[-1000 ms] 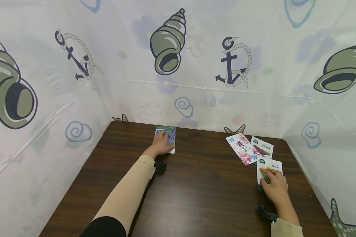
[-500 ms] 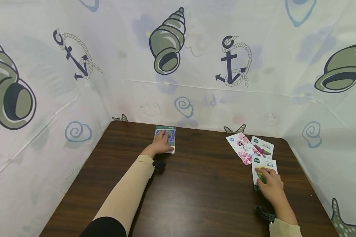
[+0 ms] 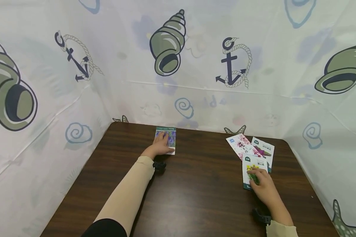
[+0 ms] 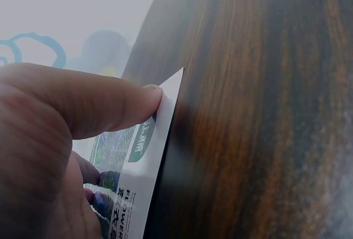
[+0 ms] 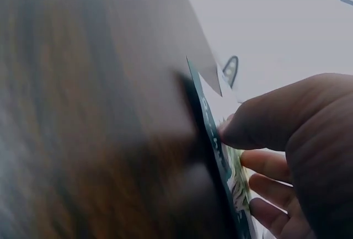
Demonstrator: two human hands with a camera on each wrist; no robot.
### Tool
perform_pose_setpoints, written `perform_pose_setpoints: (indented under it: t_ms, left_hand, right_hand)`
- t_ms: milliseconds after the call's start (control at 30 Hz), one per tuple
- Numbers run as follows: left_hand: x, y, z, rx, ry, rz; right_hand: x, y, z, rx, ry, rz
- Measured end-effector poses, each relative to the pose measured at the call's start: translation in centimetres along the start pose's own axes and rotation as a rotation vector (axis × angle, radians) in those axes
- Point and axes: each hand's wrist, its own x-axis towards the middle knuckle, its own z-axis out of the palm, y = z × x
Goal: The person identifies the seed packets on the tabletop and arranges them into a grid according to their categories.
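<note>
My left hand (image 3: 159,146) lies with extended fingers on a seed packet (image 3: 172,136) with purple flowers and a green band, near the table's far edge. In the left wrist view the thumb touches the packet's white margin (image 4: 160,156), where "FLOWER" is printed. My right hand (image 3: 264,186) rests its fingertips on a white seed packet (image 3: 255,160) with yellow flowers. The right wrist view shows the thumb and fingertips on this packet's face, by its green band (image 5: 214,131). Its upper part overlaps a pink-blossom packet (image 3: 240,144) and lies against a magenta-flower packet (image 3: 264,144).
The dark wood-grain table (image 3: 201,184) spans both hands. A white patterned cloth (image 3: 201,65) rises behind the table's far edge and along both sides. A dark watch or band (image 3: 261,217) is on the right wrist, another dark one (image 3: 159,166) on the left.
My right hand has slid the yellow-flower packet to the left, over the lower end of the pink-blossom packet. My left hand and the purple-flower packet stay in place.
</note>
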Motion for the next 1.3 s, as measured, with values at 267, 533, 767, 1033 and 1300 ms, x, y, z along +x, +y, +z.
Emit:
perform_pose_setpoints:
  t_ms: [267, 533, 767, 1033, 1300]
  left_hand:
    - [-0.1, 0.0, 0.0, -0.018, -0.002, 0.005]
    - [-0.2, 0.0, -0.1, -0.012, -0.001, -0.001]
    - [-0.4, 0.3, -0.2, -0.027, -0.003, 0.013]
    - [-0.6, 0.3, -0.2, -0.026, -0.007, 0.0]
    - [-0.4, 0.3, -0.1, -0.012, -0.002, 0.011]
  right_hand:
    - [0.2, -0.6, 0.9, -0.008, 0.036, -0.062]
    - [0.4, -1.0, 1.5, 0.001, 0.012, -0.093]
    - [0.3, -2.2, 2.2, 0.008, -0.015, -0.123]
    - [0.7, -3.7, 3.3, 0.038, -0.056, -0.144]
    - [1.7, -4.7, 3.9, 0.028, -0.084, -0.166]
